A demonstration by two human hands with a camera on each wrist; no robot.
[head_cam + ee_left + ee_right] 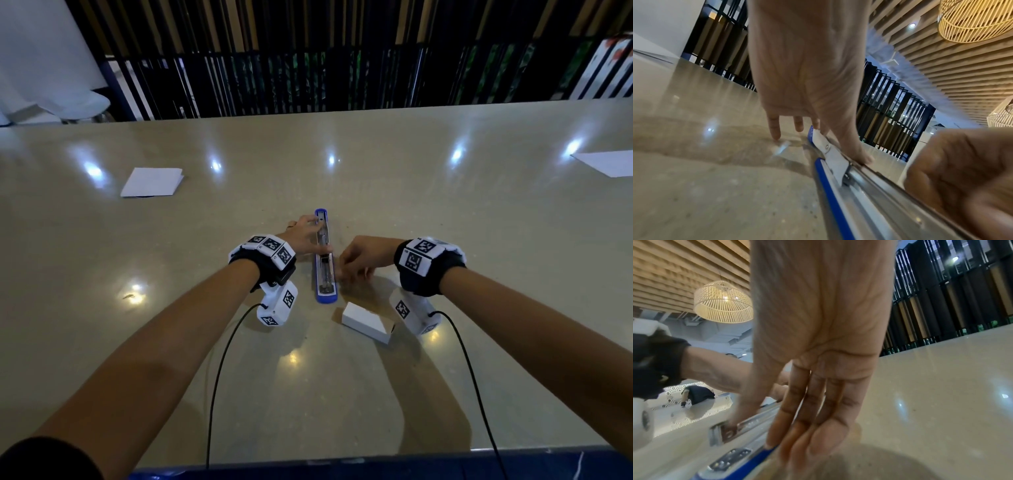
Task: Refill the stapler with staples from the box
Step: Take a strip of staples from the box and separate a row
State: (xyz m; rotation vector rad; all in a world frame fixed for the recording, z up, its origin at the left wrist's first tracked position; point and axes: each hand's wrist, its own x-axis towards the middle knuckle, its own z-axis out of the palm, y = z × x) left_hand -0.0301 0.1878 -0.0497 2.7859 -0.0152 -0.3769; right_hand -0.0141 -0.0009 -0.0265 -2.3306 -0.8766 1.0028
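Stapler (325, 260) lies opened flat between both hands.

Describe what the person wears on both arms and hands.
The left hand and right hand are bare, as are both forearms. Each wrist has a black band ringed with white blocks bearing black square markers, and a white camera unit below, trailing a thin black cable.

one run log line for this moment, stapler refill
stapler open flat on table | left hand steadies far half | right hand at its metal track | staple box nearby
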